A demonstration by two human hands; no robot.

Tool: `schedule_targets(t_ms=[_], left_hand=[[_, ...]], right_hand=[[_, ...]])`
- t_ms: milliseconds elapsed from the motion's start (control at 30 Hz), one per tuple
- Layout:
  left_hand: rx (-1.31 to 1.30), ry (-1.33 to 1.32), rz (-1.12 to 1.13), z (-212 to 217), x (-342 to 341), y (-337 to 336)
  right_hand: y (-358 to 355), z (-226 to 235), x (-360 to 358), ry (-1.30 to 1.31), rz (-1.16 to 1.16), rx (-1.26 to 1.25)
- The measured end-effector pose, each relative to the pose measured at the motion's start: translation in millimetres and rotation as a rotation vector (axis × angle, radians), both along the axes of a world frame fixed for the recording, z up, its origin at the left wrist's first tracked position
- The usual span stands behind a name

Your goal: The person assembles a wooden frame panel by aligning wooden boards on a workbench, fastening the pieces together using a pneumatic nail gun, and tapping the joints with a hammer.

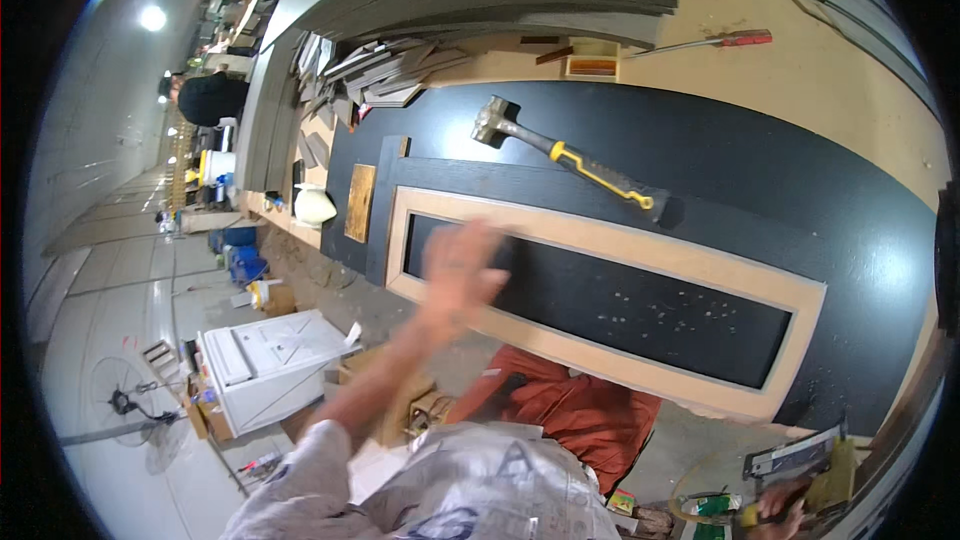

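The view is tilted sideways over a workshop worktop [860, 70]. The left hand [458, 265], blurred, is open with fingers spread, over the near end of a pale wooden frame [640, 240] that lies on a large black panel [760, 150]. The right hand [775, 505], at the lower right edge, is closed around a yellow-handled tool [752, 515] too hidden to identify. A hammer [565, 152] with a yellow-and-black handle lies on the panel beyond the frame, well apart from both hands. A red-handled screwdriver [705, 42] lies farther off.
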State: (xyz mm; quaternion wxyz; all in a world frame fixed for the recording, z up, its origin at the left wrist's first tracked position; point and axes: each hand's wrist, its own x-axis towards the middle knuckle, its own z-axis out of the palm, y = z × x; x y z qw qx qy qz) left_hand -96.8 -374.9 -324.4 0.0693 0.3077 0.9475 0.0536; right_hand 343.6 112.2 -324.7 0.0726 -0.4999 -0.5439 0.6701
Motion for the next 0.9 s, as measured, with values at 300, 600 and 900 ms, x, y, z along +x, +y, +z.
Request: schedule_targets(t_ms=[300,600,900], left_hand=[[-0.147,0.032,-0.322,-7.5,-66.0,-221.0],[0.159,-0.117,-0.58,-34.1,-74.1,-191.0],[0.119,-0.212,-0.714,-36.0,-83.4,-175.1]], right_hand=[[-352.2,-23.7,-92.6,0.563,-0.831,-0.499],[-547.8,-57.6,-272.4,0.141,-0.636,0.185],[-618.5,-55.6,-346.1,0.062,-0.604,0.196]])
